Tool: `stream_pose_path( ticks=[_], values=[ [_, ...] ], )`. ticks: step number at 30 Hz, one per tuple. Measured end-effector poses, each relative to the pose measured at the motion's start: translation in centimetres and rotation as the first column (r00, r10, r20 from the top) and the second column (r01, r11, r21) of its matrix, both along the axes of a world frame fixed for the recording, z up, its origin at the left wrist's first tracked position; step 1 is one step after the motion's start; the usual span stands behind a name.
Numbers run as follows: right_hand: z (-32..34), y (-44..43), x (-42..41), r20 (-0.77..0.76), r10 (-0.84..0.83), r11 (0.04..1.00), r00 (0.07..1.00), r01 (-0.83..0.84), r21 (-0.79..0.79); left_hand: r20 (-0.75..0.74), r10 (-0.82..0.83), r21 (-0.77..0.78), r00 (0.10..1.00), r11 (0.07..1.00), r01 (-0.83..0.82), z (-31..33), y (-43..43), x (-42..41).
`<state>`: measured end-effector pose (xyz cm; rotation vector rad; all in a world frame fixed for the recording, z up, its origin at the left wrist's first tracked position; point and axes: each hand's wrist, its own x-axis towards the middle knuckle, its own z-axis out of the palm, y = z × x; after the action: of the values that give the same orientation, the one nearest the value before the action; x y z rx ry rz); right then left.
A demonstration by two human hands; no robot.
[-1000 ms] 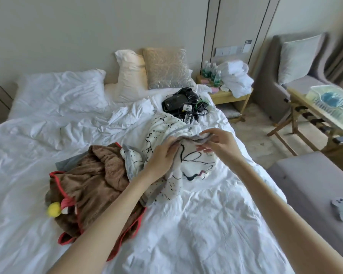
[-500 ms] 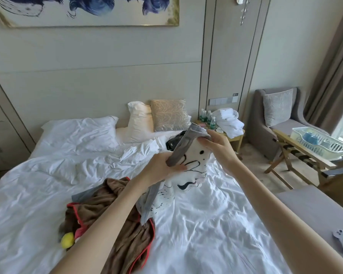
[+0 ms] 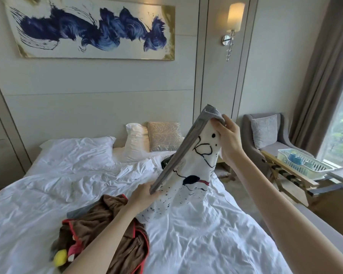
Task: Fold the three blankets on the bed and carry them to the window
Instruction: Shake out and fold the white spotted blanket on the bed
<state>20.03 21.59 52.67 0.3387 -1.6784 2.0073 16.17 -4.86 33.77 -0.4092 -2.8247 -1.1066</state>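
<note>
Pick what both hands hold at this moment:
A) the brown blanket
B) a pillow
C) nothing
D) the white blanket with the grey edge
D: the right hand pinches the top corner of the white blanket and the left hand grips its grey edge lower down; the brown blanket lies on the bed.

Reaches forward with both bare arms. Holds the right hand (image 3: 228, 139) up high, wrist bent, fingers and thumb pinching the top corner of the white blanket (image 3: 196, 165). Holds the left hand (image 3: 143, 196) lower and closer in, gripping the bottom end of the blanket's gray edge. Slants the right arm upward, with the left arm lower.
</note>
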Motion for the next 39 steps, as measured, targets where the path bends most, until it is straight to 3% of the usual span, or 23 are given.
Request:
stream_pose_path(
  ticks=[3, 7, 13, 22, 28, 31, 35, 39],
  values=[
    [0.9, 1.4, 1.2, -0.049, -0.053, 0.998, 0.997, 0.052, -0.022, -0.008, 0.05, 0.008, 0.999, 0.999, -0.05, -0.1, -0.8, 0.3],
    [1.6, 3.4, 2.6, -0.06, -0.16, 0.986, 0.985, 0.156, -0.055, -0.063, 0.09, 0.133, 0.994, 0.988, -0.081, 2.6, -0.6, -0.4],
    [3.1, 7.7, 4.1, -0.071, -0.422, 0.907, 0.904, 0.421, -0.029, -0.119, 0.04, 0.329, 0.992, 0.944, 0.001, 9.5, 0.4, -0.5],
    [12.7, 12.1, 6.9, -0.176, -0.67, 0.742, 0.721, 0.656, -0.137, -0.363, 0.016, 0.451, 0.932, 0.878, 0.161, 29.8, 2.8, 1.0],
    [20.7, 13.1, 9.0, -0.246, -0.729, 0.684, 0.639, 0.672, -0.284, -0.631, 0.042, 0.389, 0.774, 0.881, 0.27, 44.6, 3.7, 5.4],
    [24.1, 13.9, 9.7, -0.27, -0.749, 0.661, 0.605, 0.655, -0.365, -0.69, 0.062, 0.384, 0.721, 0.876, 0.293, 49.6, 4.2, 8.4],
    [24.2, 15.1, 9.2, -0.224, -0.735, 0.67, 0.64, 0.632, -0.39, -0.684, 0.039, 0.37, 0.728, 0.879, 0.301, 50.3, 4.7, 9.7],
    [18.3, 15.8, 7.3, -0.109, -0.725, 0.683, 0.681, 0.688, -0.245, -0.55, 0.02, 0.32, 0.835, 0.928, 0.189, 43.0, 4.7, 7.3]
  ],
)
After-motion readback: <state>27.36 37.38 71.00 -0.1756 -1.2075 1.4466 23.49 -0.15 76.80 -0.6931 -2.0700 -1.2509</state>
